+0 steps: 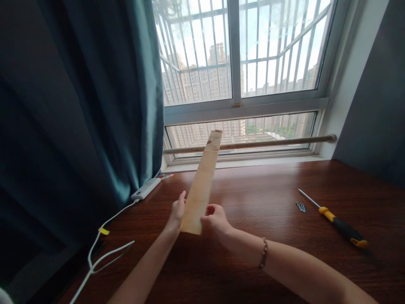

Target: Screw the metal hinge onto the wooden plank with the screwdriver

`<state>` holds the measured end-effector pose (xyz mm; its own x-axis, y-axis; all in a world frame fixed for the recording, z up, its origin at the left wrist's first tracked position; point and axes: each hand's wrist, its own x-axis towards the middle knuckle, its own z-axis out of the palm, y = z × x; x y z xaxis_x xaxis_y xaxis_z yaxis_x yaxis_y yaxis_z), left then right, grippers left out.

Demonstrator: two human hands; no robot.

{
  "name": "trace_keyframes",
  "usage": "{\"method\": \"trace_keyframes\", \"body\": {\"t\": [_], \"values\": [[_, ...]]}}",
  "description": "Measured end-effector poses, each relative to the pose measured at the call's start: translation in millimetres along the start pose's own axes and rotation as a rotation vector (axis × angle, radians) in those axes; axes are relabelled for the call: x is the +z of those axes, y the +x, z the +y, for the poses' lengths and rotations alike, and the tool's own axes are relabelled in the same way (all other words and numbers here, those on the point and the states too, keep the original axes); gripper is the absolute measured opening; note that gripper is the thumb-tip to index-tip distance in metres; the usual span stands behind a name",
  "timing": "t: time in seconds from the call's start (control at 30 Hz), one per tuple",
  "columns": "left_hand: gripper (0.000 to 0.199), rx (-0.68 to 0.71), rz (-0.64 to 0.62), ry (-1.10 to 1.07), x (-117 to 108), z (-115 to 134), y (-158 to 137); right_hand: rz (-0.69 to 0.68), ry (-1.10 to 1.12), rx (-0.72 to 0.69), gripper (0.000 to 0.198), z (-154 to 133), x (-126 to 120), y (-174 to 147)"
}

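A long, flat wooden board [202,177] is held up over the table, its far end pointing at the window. My left hand [177,212] grips the board's left edge near the close end, with the thumb up along the side. On the opposite edge, my right hand [217,220] pinches the board; part of its fingers is hidden behind the wood. Dark marks show near the board's far end. To the right on the table lie a screwdriver [343,230] with a yellow and black handle and several screws [301,207] in a small group.
A white power strip [146,188] with a white cable [111,220] lies on the left by the blue curtain [139,105]. A horizontal pipe [272,143] crosses before the barred window. The dark reddish table [253,190] reaches to the sill.
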<state>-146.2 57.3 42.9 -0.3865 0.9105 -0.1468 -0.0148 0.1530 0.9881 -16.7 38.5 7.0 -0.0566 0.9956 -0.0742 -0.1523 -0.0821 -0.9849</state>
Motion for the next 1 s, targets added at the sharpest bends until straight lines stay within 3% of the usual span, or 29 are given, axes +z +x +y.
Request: {"method": "trace_keyframes", "body": {"t": [0.1, 0.2, 0.43, 0.67, 1.0], "values": [[0.038, 0.055, -0.147, -0.162, 49, -21, -39, -0.075, 0.065, -0.006, 0.025, -6, -66, -24], [0.043, 0.062, -0.182, -0.199, 88, -46, -64, -0.090, 0.074, 0.006, 0.027, -13, -119, -49], [0.055, -0.037, -0.259, -0.216, 155, -73, -104, -0.076, 0.015, 0.051, 0.028, -31, -193, -82], [0.053, -0.096, -0.306, -0.173, 184, -81, -128, -0.069, -0.049, 0.100, 0.028, -37, -229, -89], [0.042, -0.093, -0.317, -0.072, 187, -80, -133, -0.108, -0.043, 0.119, 0.029, -34, -240, -83]]}}
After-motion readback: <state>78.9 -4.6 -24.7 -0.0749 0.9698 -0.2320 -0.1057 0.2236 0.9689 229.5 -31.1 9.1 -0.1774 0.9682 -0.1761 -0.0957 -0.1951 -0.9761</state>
